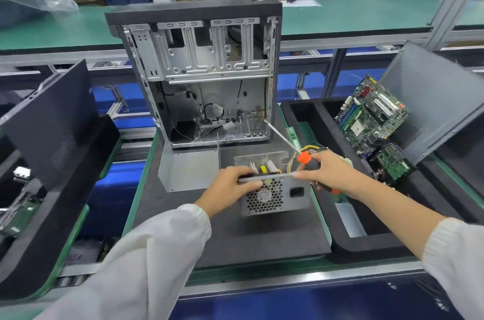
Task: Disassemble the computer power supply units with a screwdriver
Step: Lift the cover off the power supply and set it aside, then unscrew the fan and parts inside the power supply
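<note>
**Cover off, the guts come next**

You are mid-disassembly: the power supply unit (275, 195) sits on the dark mat (235, 236) in front of the gutted computer case (204, 76), and its bent metal cover (188, 170) lies just beside it on the left, already separate. The top of the unit is open, with heat sinks and a yellow component showing.

Your left hand (233, 183) grips the unit's upper left edge, thumb curled over the fan-grille face and fingers over the top. Your right hand (327, 175) holds the screwdriver (303, 156) by its black-and-orange handle, shaft pointing away towards the case, while its fingertips (298, 175) press on the unit's upper right edge.

The next move probably calls for bringing the driver's tip round to whatever screws hold the board; none are visible from here.
</note>
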The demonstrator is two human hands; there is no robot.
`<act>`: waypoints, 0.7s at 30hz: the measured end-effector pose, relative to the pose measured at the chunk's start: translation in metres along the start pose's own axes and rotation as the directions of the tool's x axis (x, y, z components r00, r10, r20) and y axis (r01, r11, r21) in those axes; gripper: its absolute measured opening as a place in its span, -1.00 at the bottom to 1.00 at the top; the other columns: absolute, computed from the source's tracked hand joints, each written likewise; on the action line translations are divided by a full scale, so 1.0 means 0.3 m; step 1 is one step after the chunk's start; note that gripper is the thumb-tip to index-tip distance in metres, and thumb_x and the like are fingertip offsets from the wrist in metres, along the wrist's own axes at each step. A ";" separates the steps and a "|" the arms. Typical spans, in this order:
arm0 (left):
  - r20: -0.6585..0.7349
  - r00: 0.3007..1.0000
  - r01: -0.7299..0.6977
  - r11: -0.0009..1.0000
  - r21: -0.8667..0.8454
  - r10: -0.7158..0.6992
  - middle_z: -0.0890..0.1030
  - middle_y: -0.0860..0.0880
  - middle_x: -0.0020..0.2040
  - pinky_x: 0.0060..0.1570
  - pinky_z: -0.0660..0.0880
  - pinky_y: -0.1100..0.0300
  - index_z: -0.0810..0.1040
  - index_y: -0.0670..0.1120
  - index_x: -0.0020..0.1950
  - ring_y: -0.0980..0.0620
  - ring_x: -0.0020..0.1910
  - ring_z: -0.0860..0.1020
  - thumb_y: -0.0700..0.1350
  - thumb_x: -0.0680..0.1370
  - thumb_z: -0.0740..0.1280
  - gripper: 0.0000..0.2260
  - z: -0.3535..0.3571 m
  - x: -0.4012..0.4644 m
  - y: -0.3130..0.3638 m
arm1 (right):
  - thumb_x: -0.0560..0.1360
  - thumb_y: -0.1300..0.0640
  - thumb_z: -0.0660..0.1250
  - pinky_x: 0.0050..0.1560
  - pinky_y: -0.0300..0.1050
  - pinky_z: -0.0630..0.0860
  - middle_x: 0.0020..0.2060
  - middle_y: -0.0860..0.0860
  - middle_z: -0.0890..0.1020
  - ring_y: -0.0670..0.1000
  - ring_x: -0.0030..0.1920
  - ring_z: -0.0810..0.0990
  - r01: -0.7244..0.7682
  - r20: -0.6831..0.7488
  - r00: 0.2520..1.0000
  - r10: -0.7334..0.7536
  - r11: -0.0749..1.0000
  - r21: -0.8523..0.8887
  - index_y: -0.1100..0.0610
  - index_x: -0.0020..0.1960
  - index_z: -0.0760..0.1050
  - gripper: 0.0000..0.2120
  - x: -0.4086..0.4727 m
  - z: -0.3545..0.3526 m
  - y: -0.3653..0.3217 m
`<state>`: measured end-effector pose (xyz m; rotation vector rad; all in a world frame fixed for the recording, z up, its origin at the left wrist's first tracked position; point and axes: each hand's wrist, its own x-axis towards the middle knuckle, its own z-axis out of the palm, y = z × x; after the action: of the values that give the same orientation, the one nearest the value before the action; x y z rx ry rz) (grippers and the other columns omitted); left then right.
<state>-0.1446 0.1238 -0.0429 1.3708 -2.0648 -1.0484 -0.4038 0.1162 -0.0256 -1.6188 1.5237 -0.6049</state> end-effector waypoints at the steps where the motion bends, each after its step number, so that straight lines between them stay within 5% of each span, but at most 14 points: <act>1: 0.002 1.000 0.030 0.995 -0.100 -0.030 0.69 -0.04 -0.01 -0.06 0.59 0.13 0.62 -0.12 0.14 0.03 -0.03 0.65 -0.02 0.57 0.37 -0.76 -0.032 0.011 0.017 | 0.39 0.01 0.53 -0.48 -0.27 0.36 -0.53 -0.02 0.50 -0.03 -0.52 0.44 0.016 -0.017 1.000 -0.016 1.000 0.025 0.14 -0.24 0.57 -0.77 0.014 -0.016 -0.027; 5: 0.074 0.981 0.194 0.917 -0.350 -0.179 0.68 -0.09 -0.12 -0.27 0.57 0.22 0.62 -0.12 0.10 0.09 -0.21 0.65 -0.01 0.62 0.29 -0.78 -0.073 0.029 0.027 | 0.40 -0.03 0.51 -0.34 -0.16 0.40 -0.47 0.02 0.51 -0.04 -0.46 0.44 0.027 0.013 1.000 -0.027 0.999 -0.028 0.24 -0.16 0.60 -0.69 0.056 -0.035 -0.092; 12: 0.106 0.962 0.252 0.664 -0.704 -0.252 0.66 -0.13 0.00 -0.10 0.59 0.21 0.56 -0.22 0.22 0.05 -0.11 0.63 -0.10 0.63 0.26 -0.74 -0.037 0.054 -0.060 | 0.42 -0.06 0.48 -0.29 -0.12 0.45 -0.39 0.07 0.56 0.01 -0.36 0.50 -0.025 0.085 0.996 0.022 0.999 0.033 0.20 -0.14 0.58 -0.69 0.108 -0.051 -0.048; 16: 0.105 0.966 0.231 0.598 -0.768 -0.237 0.69 -0.12 0.01 -0.09 0.56 0.26 0.64 -0.20 0.15 0.06 -0.11 0.63 -0.13 0.62 0.27 -0.77 -0.039 0.065 -0.094 | 0.41 -0.02 0.50 -0.42 -0.28 0.44 -0.49 -0.01 0.55 -0.08 -0.47 0.50 -0.042 0.108 0.994 0.032 0.995 0.096 0.21 -0.14 0.59 -0.72 0.139 -0.054 -0.038; 21: 0.033 0.944 0.239 0.612 -0.754 -0.329 0.71 -0.11 -0.14 -0.29 0.52 0.33 0.62 -0.29 0.09 0.09 -0.25 0.64 -0.15 0.62 0.26 -0.76 -0.025 0.098 -0.076 | 0.45 0.18 0.48 -0.42 -0.21 0.50 -0.43 0.08 0.55 -0.06 -0.47 0.50 -0.123 0.121 0.989 0.090 0.946 0.300 0.23 -0.12 0.60 -0.88 0.172 -0.070 -0.019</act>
<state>-0.1380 0.0894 -0.0576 1.2542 -1.0784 -1.6716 -0.4092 0.0608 -0.0189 -1.3025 1.3546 -0.6498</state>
